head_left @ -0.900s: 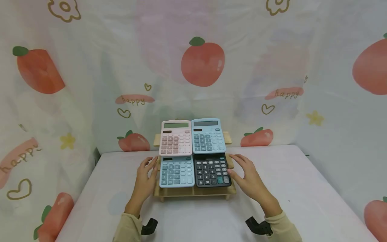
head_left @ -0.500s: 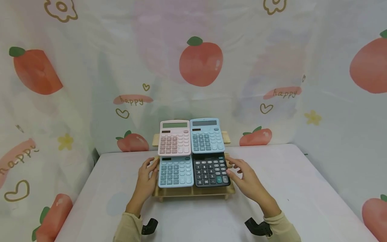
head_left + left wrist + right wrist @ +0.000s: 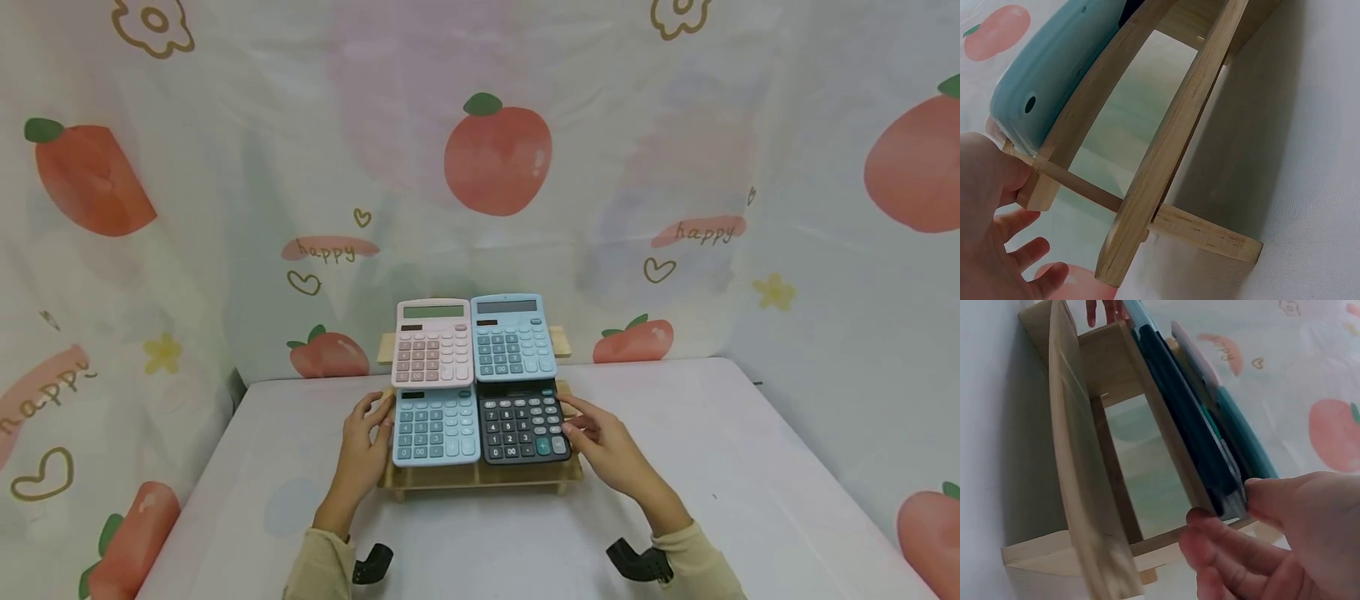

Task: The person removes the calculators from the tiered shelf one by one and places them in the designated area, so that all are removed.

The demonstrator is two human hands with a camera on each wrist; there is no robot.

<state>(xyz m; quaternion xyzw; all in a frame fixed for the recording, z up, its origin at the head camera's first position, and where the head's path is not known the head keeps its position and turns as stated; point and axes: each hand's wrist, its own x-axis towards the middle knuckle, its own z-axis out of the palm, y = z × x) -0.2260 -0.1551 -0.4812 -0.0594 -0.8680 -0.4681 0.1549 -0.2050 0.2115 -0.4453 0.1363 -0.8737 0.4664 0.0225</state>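
Note:
A wooden stand [image 3: 480, 477] holds calculators in two rows. A pink calculator [image 3: 433, 342] and a light blue calculator [image 3: 513, 337] lean on top, overlapping the lower row. Below them sit another light blue calculator [image 3: 437, 427] at left and a black calculator [image 3: 525, 427] at right. My left hand [image 3: 363, 454] is at the left side; in the left wrist view a fingertip touches a slat end beside the blue calculator's corner, other fingers extended. My right hand [image 3: 618, 450] pinches the black calculator's right edge, thumb on its front and a finger by the slat end.
The stand rests on a white-covered table [image 3: 480, 550]. Behind it rises a fruit-printed backdrop [image 3: 585, 275]. Black wrist mounts [image 3: 641, 561] stick out near both sleeves.
My right hand's fingers have curled in closer to the black calculator's edge. The left hand and the calculators have hardly moved; the head view has shifted slightly.

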